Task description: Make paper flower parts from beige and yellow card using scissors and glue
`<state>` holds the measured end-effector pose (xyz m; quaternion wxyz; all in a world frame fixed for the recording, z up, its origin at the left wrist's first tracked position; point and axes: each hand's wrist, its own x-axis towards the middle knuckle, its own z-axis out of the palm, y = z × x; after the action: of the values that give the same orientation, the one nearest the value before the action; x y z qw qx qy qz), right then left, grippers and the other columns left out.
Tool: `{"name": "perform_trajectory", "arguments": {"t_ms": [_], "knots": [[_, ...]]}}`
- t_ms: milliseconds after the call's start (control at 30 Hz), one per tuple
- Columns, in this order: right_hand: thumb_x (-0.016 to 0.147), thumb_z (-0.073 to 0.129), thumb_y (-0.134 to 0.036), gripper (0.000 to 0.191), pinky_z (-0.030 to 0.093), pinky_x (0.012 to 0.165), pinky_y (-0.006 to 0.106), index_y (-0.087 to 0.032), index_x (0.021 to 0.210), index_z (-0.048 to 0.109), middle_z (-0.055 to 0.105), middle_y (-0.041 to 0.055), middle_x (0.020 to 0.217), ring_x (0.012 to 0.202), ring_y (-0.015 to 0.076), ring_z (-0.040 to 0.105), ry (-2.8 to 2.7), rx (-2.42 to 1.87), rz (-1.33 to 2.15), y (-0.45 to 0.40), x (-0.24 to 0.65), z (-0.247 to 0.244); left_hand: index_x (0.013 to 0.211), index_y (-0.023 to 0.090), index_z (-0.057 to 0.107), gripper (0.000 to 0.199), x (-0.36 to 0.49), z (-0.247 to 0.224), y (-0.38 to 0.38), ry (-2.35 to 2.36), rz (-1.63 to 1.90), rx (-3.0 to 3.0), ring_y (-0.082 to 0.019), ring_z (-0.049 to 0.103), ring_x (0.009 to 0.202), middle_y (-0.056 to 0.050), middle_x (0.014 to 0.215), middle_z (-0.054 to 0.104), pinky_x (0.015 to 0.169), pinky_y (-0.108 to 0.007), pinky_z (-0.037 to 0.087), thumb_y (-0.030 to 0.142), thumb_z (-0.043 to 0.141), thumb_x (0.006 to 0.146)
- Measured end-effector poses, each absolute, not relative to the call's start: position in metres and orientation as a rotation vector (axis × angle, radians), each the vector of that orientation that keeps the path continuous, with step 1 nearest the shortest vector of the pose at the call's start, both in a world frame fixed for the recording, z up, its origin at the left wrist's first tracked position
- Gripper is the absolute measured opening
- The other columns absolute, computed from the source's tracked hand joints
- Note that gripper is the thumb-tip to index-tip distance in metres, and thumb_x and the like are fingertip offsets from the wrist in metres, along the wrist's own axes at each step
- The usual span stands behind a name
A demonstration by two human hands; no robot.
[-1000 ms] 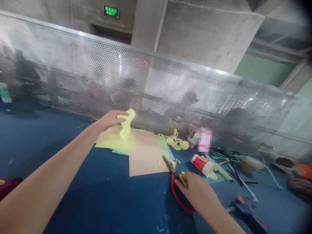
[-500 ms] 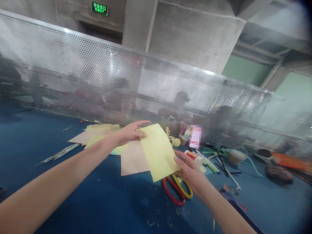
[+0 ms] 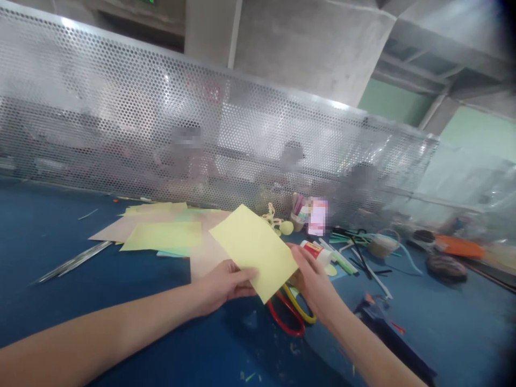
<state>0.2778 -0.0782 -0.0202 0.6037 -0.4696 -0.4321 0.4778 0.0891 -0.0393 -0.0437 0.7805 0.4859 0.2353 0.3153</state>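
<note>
Low in the middle of the frame I see two bare hands on one pale yellow sheet of paper [image 3: 252, 244]. The left hand [image 3: 226, 285] pinches its lower left edge, thumb on top and fingers beneath; the right hand [image 3: 310, 277] grips the right corner. The sheet sits at a slant above the blue bench [image 3: 161, 349], partly covering the scissors [image 3: 296, 332], whose red and yellow handle loops show just below it. At lower right lies what looks like a dark blue glue gun [image 3: 389, 334].

Behind the sheet, a pinkish paper [image 3: 201, 258] lies flat, with more yellow sheets [image 3: 165, 236] to its left and thin silvery rods [image 3: 76, 263] at the left of the frame. Right of centre, a white bottle [image 3: 320, 253] with a red label lies on its side near the right hand. Farther back stands a cup of purplish sticks [image 3: 298, 215]. Beyond rises a perforated metal screen [image 3: 250, 118], blurred people [image 3: 193, 166] showing through it, then a grey concrete wall [image 3: 298, 48].
</note>
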Motion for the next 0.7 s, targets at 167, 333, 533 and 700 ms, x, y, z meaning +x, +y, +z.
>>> {"name": "perform_trajectory", "arguments": {"t_ms": [167, 333, 533, 700], "knots": [[0.077, 0.056, -0.050, 0.037, 0.051, 0.071, 0.030, -0.015, 0.089, 0.063, 0.068, 0.0077, 0.085, 0.077, 0.0189, 0.064, -1.079, -1.094, 1.286, -0.083, 0.257, -0.032, 0.101, 0.015, 0.066, 0.030, 0.089, -0.054, -0.036, 0.512, 0.899, 0.934, -0.019, 0.064, 0.092, -0.011, 0.107, 0.066, 0.080, -0.025, 0.052, 0.029, 0.067, 0.075], [0.069, 0.068, -0.041, 0.034, 0.050, 0.069, 0.029, -0.017, 0.093, 0.062, 0.067, 0.0019, 0.077, 0.070, 0.0162, 0.062, -1.318, -1.234, 1.153, -0.087, 0.244, -0.041, 0.100, 0.015, 0.067, 0.030, 0.087, -0.054, -0.037, 0.514, 0.952, 0.941, -0.019, 0.063, 0.093, -0.010, 0.106, 0.066, 0.081, -0.026, 0.051, 0.031, 0.067, 0.074], [0.069, 0.067, -0.041, 0.032, 0.049, 0.074, 0.032, -0.017, 0.090, 0.062, 0.067, 0.0028, 0.079, 0.073, 0.0177, 0.062, -1.214, -1.270, 1.070, -0.082, 0.250, -0.047, 0.099, 0.017, 0.067, 0.035, 0.086, -0.052, -0.040, 0.559, 0.969, 0.912, -0.022, 0.062, 0.096, -0.009, 0.109, 0.065, 0.084, -0.029, 0.051, 0.021, 0.074, 0.065], [0.075, 0.061, -0.041, 0.033, 0.047, 0.080, 0.035, -0.019, 0.099, 0.062, 0.068, 0.0037, 0.086, 0.078, 0.0198, 0.061, -1.282, -1.280, 0.953, -0.081, 0.252, -0.049, 0.097, 0.013, 0.068, 0.033, 0.086, -0.049, -0.041, 0.588, 0.931, 0.927, -0.022, 0.063, 0.095, -0.013, 0.107, 0.065, 0.088, -0.030, 0.049, 0.024, 0.074, 0.066]]}}
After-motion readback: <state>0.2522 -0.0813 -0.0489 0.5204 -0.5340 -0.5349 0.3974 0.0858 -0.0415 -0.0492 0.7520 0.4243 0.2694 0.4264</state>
